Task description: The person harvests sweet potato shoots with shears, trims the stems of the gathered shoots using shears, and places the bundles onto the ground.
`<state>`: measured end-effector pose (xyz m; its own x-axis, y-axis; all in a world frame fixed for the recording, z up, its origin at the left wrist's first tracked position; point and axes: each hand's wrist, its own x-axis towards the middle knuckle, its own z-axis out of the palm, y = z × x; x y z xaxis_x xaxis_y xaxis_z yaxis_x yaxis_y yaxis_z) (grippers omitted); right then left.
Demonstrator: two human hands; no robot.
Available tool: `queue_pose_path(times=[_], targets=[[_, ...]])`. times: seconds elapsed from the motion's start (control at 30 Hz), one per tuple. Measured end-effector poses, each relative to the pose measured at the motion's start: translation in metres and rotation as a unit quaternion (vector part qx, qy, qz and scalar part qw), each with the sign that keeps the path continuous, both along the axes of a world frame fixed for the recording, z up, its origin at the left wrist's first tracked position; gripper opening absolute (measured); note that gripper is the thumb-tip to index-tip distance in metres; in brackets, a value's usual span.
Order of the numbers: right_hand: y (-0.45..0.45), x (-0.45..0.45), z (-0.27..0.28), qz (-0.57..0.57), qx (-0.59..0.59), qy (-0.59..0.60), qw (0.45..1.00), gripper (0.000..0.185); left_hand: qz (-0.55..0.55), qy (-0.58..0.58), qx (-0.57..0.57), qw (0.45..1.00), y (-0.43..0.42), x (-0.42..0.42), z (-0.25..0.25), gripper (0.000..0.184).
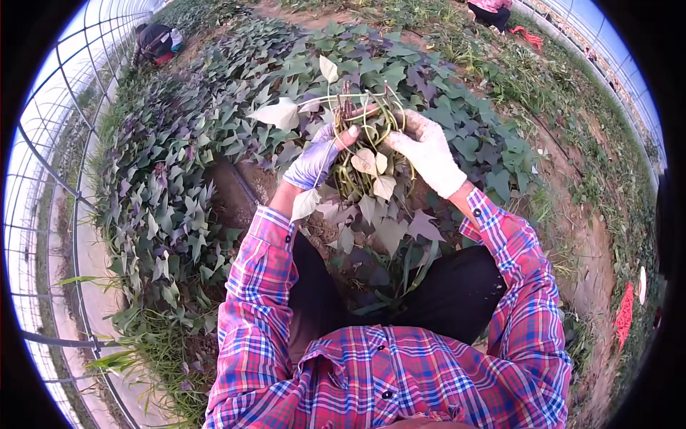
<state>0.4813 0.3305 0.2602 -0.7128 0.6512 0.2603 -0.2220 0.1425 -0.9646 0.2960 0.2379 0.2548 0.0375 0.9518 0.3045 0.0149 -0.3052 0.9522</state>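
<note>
Our purple-gloved left hand (314, 163) pinches the leafy bundle of green stems (369, 131), which trails lapward between our fingers. Our white-gloved right hand (430, 156) is equally near; its half-hidden fingertips' grip we cannot tell.

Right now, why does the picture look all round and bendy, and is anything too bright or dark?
Head view: the lens seems to bend the grey metal frame into curves, inside a circle with black corners; sunlight nearly washes out the white-gloved right hand; the black trousers show little detail; the far-off crouching person in dark clothes looks small and soft.
</note>
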Motion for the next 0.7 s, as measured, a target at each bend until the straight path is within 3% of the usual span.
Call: queue_pose_path(times=[0.13, 0.23, 0.3, 0.5, 0.53, 0.6, 0.7], targets=[[-0.007, -0.009, -0.002, 0.005, -0.01, 0.009, 1.0, 0.028, 0.038, -0.028, -0.032, 0.998, -0.004, 0.01, -0.006, 0.062], [-0.007, -0.007, -0.002, 0.0, 0.005, -0.008, 1.0, 0.027, -0.046, -0.192, -0.051, 0.979, 0.0, 0.009, -0.013, 0.06], [-0.01, -0.007, -0.002, -0.002, 0.009, -0.018, 1.0, 0.027, -0.001, -0.201, -0.045, 0.979, 0.004, 0.005, -0.018, 0.054], [-0.01, -0.002, 0.002, 0.003, -0.027, -0.027, 0.999, 0.026, -0.02, -0.217, 0.008, 0.976, 0.012, 0.006, -0.022, 0.052], [-0.011, -0.003, 0.0, 0.004, -0.028, -0.029, 0.999, 0.026, -0.029, -0.227, -0.051, 0.972, 0.006, 0.006, -0.018, 0.052], [-0.006, -0.005, -0.006, 0.003, 0.019, -0.05, 0.999, 0.026, 0.01, -0.2, -0.063, 0.978, -0.002, 0.013, -0.01, 0.051], [0.001, 0.002, 0.003, 0.006, -0.008, -0.053, 0.999, 0.03, -0.112, -0.274, -0.046, 0.954, 0.009, 0.002, -0.02, 0.056]])
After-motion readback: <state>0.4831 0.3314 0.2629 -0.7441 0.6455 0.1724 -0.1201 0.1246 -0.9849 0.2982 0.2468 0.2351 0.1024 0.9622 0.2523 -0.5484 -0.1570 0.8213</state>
